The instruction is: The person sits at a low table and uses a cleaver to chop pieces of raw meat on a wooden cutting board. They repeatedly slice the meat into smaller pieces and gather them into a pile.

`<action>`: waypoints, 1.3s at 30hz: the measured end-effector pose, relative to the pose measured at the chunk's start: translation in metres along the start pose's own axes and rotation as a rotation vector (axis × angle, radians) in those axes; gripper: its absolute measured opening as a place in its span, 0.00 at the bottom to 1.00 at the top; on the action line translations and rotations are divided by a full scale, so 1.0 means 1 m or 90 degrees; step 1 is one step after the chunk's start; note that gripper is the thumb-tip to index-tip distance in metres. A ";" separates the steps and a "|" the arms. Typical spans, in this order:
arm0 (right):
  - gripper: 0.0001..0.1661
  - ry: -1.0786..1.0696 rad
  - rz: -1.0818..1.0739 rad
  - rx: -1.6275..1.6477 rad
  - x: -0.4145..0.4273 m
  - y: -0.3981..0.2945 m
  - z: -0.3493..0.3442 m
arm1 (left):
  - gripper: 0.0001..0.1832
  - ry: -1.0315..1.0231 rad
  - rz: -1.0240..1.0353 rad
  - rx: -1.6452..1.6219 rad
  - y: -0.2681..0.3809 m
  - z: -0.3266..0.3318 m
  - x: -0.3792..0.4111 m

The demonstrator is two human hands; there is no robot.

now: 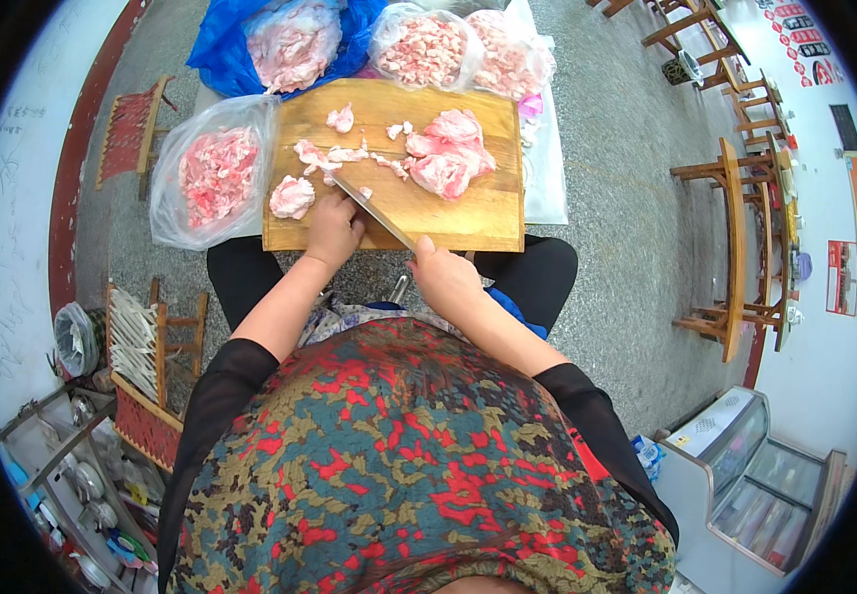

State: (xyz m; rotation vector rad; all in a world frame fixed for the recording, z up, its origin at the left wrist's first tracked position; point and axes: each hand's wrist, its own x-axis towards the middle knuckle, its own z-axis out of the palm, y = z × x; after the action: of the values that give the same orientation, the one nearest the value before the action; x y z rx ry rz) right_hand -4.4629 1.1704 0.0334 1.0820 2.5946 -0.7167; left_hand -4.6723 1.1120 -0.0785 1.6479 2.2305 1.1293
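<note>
A wooden cutting board (413,230) lies across my knees' far side. My right hand (447,278) grips a knife (375,211), its blade slanting up and left over the board. Close to the blade's left side, my left hand (335,229) rests at the board's near edge with curled fingers; whether it holds anything is hidden. A round lump of fatty meat (292,197) sits just left of it. Smaller strips of fat (332,154) lie beyond the blade tip. A larger piece of fatty meat (449,156) is on the board's right half.
Clear plastic bags of cut meat stand left (218,178) and behind the board (424,52); a blue bag (216,44) holds a big piece. Wooden stools (131,134) are at left, wooden benches (731,252) at right, and a glass-topped freezer (740,475) at lower right.
</note>
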 end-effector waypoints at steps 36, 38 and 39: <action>0.21 0.011 0.028 0.254 -0.057 0.033 -0.005 | 0.05 -0.042 -0.297 -0.017 0.025 -0.020 0.005; 0.21 0.014 0.040 0.242 -0.050 0.032 -0.009 | 0.07 -0.066 -0.238 -0.020 0.023 -0.023 0.000; 0.21 0.011 0.045 0.241 -0.047 0.031 -0.012 | 0.08 -0.078 -0.208 -0.020 0.021 -0.025 -0.001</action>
State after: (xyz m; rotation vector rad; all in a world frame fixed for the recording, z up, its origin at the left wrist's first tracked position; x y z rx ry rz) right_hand -4.4085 1.1678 0.0514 1.2788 2.4782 -1.2195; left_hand -4.6690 1.1013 -0.0480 1.2423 2.2802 0.9475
